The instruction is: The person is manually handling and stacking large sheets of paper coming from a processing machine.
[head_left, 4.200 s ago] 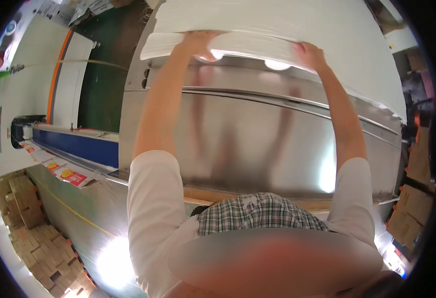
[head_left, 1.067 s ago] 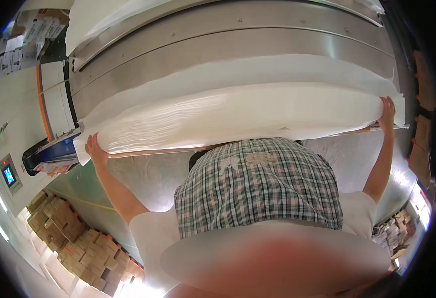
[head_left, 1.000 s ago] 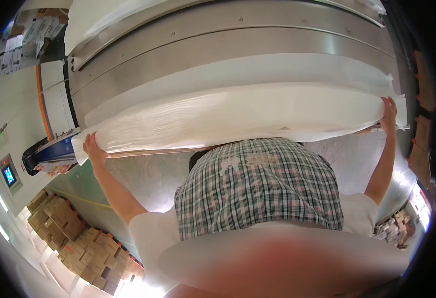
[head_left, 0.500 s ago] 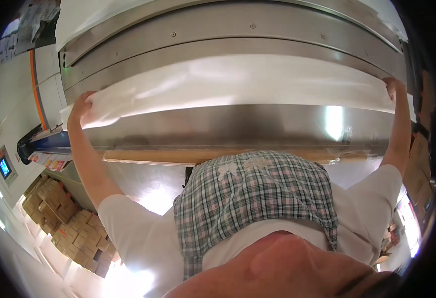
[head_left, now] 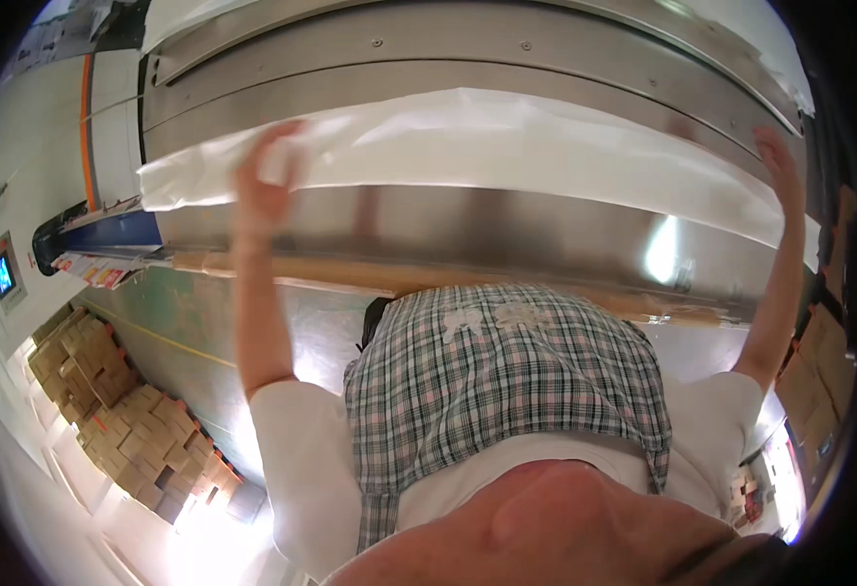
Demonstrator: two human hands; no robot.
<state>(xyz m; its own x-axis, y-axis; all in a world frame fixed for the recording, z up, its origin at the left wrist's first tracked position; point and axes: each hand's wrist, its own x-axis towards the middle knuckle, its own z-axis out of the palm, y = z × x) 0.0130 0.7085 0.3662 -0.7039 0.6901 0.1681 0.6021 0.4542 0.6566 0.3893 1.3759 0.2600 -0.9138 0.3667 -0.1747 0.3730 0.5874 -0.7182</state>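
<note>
A long white sheet (head_left: 506, 146) of smooth, flexible material lies across the steel front of a wide machine (head_left: 428, 49), its left end creased. My left hand (head_left: 270, 176) is raised over the left part of the sheet, blurred by motion. Its thumb and fingers curve apart with nothing between them. At the sheet's right end, my right hand (head_left: 780, 161) is lifted with its fingers stretched toward the steel panel, holding nothing that I can see. Whether it still touches the sheet I cannot tell.
A polished steel ledge (head_left: 536, 230) with a brown front strip (head_left: 350, 273) runs between the sheet and my checked apron (head_left: 506, 391). At left are a control panel (head_left: 3, 273) and a blue bar (head_left: 106, 232). Stacked cardboard boxes (head_left: 145, 439) stand on the floor.
My left hand has let go of the sheet's left end and moved inward to the right. My right hand has loosened from its right end. The view has shifted slightly.
</note>
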